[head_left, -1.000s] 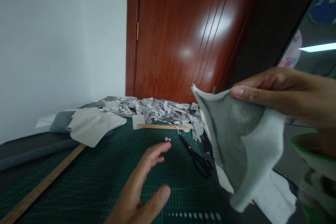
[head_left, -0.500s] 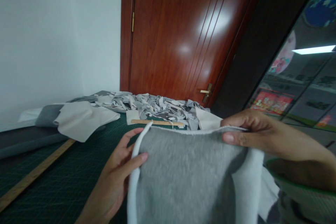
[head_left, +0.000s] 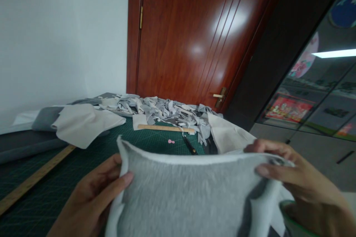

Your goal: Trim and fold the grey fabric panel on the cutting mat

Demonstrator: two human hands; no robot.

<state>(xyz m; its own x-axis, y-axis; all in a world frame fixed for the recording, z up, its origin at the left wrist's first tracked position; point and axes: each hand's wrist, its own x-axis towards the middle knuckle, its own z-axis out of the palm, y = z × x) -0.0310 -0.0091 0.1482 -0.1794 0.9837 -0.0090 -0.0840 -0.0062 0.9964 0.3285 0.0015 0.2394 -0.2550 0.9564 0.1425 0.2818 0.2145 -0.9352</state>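
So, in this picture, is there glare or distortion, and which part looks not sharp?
In the head view, glare shines on the varnished wooden door, a strip light reflects brightly in the glass at right, and the wide lens makes the door lean. The close grey fleece fabric looks a little soft.

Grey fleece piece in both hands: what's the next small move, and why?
Probably lower the grey fleece piece onto the green cutting mat to smooth it flat. Your left hand and right hand hold it up by its edges, so it creases near the right hand, and the scissors lie on the mat.
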